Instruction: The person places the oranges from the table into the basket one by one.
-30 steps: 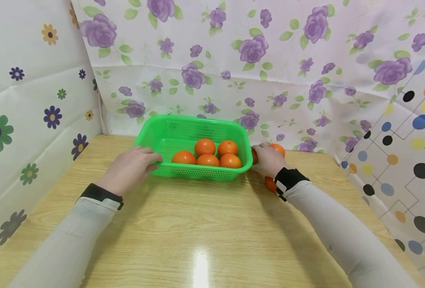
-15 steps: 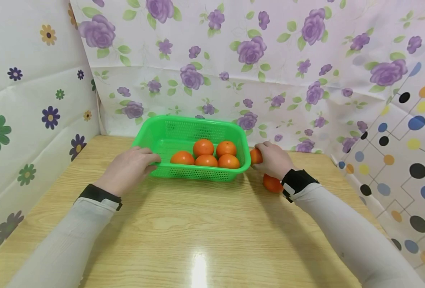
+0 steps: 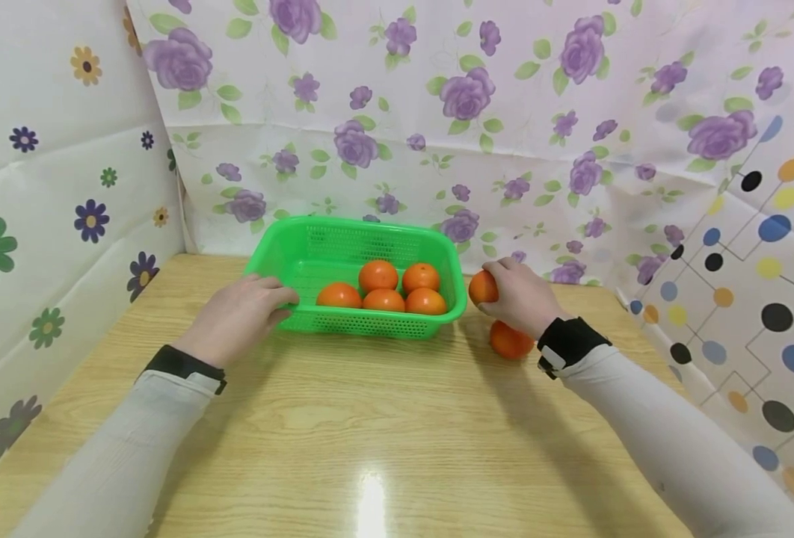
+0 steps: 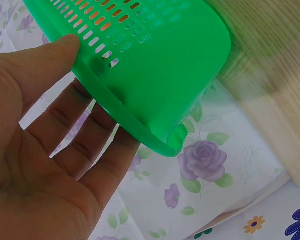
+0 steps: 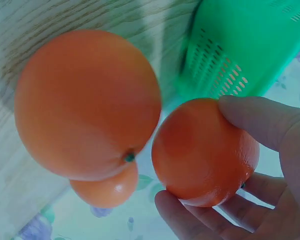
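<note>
Just beside the right end of the green basket (image 3: pixel 370 323), held an orange fruit (image 3: pixel 483 287) in the right hand (image 3: pixel 521 299), with thumb and fingers curled round opposite sides, presumably against rolling. Pinched the basket's left rim (image 4: pixel 152 143) between left hand (image 3: pixel 235 317) thumb and fingers, likely for steadiness. Saw two loose fruits (image 5: pixel 87 105) near the right hand, and five basketed fruits (image 3: pixel 379 276), evidently penned by the walls.

One green basket (image 3: pixel 363 323) has five oranges (image 3: pixel 378 276) visible inside it and three other oranges (image 5: pixel 87 105) to its right.
</note>
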A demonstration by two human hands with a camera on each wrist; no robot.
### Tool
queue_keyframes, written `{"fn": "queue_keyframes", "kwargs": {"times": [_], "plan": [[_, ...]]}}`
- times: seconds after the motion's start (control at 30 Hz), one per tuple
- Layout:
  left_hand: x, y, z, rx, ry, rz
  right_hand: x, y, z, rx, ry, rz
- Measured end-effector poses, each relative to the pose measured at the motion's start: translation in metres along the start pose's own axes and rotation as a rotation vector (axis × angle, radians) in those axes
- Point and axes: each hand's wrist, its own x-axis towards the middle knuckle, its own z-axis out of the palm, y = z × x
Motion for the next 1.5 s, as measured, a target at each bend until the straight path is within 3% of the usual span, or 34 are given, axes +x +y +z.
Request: {"fn": "queue_keyframes", "kwargs": {"times": [0.6,0.97,1.5], "plan": [[-0.002,-0.002,0.001,0.006,0.000,-0.001,-0.014,-0.026,-0.024,0.011,0.027,-0.031],[-0.002,-0.003,0.001,0.008,0.006,0.001,-0.004,-0.046,-0.035,0.009,0.057,-0.081],[0.000,-0.002,0.002,0.011,0.015,0.015,0.018,-0.101,-0.041,0.024,0.036,-0.180]]}}
